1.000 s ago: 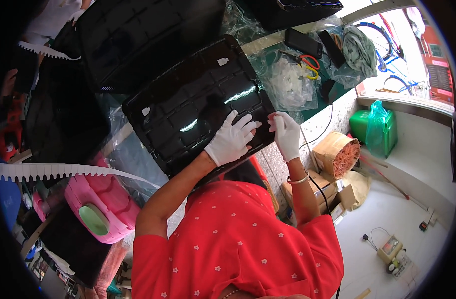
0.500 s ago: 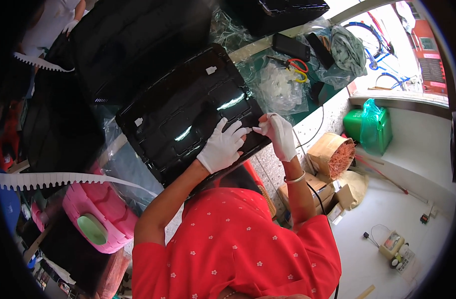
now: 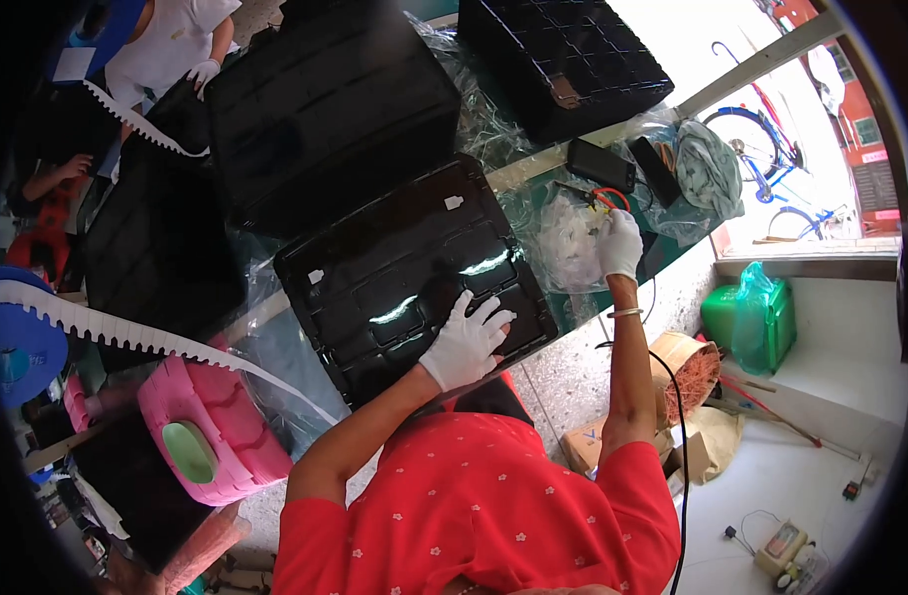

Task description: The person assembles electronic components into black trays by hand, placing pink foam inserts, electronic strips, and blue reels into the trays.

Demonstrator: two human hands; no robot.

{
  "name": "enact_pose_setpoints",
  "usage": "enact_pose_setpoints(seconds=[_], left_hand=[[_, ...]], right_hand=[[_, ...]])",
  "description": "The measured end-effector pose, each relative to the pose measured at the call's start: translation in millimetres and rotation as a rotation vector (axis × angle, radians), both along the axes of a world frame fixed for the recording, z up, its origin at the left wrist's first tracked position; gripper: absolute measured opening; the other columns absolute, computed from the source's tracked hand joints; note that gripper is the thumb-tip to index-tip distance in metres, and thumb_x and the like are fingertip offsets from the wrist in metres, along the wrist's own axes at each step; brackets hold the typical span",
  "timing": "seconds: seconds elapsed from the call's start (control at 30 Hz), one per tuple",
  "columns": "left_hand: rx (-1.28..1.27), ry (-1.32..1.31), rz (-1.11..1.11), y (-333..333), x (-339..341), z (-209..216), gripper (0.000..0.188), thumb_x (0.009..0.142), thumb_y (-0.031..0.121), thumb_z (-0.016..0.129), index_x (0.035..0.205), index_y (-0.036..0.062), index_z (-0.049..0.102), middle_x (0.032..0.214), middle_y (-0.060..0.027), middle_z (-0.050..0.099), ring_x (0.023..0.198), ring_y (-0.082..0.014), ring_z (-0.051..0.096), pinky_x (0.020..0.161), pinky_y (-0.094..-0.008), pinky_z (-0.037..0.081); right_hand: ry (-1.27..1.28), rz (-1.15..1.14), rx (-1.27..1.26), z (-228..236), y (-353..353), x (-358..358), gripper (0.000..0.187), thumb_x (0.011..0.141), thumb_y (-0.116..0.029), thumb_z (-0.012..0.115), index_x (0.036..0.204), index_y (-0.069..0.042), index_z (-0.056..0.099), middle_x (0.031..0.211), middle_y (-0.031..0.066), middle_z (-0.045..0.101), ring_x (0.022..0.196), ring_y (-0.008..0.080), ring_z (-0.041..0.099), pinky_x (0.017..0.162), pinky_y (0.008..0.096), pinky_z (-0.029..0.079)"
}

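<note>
A shiny black plastic panel (image 3: pixel 374 283) with moulded recesses lies tilted in front of me. My left hand (image 3: pixel 468 347), in a white glove, rests on its near right part with fingers spread. Small white pieces sit near its far corners, one at the left (image 3: pixel 316 277) and one at the right (image 3: pixel 454 203). To the right of the panel, my gloved right hand (image 3: pixel 620 246) reaches to a clear plastic bag of whitish bits (image 3: pixel 568 243). Its fingertips are hard to make out. Just beyond that hand shows the red handle of a hand tool (image 3: pixel 612 195).
Large black plastic boxes, one in the middle (image 3: pixel 325 119) and one at the back right (image 3: pixel 573 59), stand beyond. Notched white strips (image 3: pixel 136 327) hang at the left, above a pink crate (image 3: pixel 216 426). Another person's gloved hand (image 3: pixel 204 72) is at the far left.
My right hand has left the panel's right edge, near my left hand, and moved right and away to the bag. The left hand stays on the panel. The whole view has shifted.
</note>
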State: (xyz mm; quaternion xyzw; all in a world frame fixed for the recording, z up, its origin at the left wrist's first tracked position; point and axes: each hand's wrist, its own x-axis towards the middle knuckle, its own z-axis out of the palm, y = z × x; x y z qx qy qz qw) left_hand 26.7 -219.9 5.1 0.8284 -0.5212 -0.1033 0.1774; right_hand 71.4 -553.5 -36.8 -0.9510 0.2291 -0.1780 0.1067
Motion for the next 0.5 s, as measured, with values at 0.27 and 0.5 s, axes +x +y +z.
enact_pose_setpoints(seconds=[0.27, 0.5], left_hand=[[0.019, -0.004, 0.043, -12.0, 0.2, 3.5, 0.050, 0.080, 0.040, 0.068, 0.117, 0.0067, 0.063, 0.129, -0.0039, 0.051, 0.133, -0.0243, 0.039, 0.112, -0.0561, 0.023], [-0.204, -0.187, 0.189, -26.0, 13.3, -11.8, 0.014, 0.086, 0.016, 0.061, 0.099, 0.0118, 0.066, 0.092, -0.0003, 0.057, 0.096, -0.0196, 0.054, 0.103, -0.0471, 0.036]], right_hand=[[-0.140, 0.188, 0.127, 19.2, 19.5, -4.0, 0.019, 0.087, -0.014, 0.059, 0.101, -0.004, 0.067, 0.105, 0.0160, 0.066, 0.093, 0.0366, 0.064, 0.081, 0.0430, 0.052], [-0.070, 0.321, 0.415, 50.7, 105.8, -86.6, 0.022, 0.078, -0.005, 0.065, 0.099, -0.002, 0.061, 0.106, 0.0148, 0.064, 0.097, 0.0365, 0.060, 0.084, 0.0419, 0.049]])
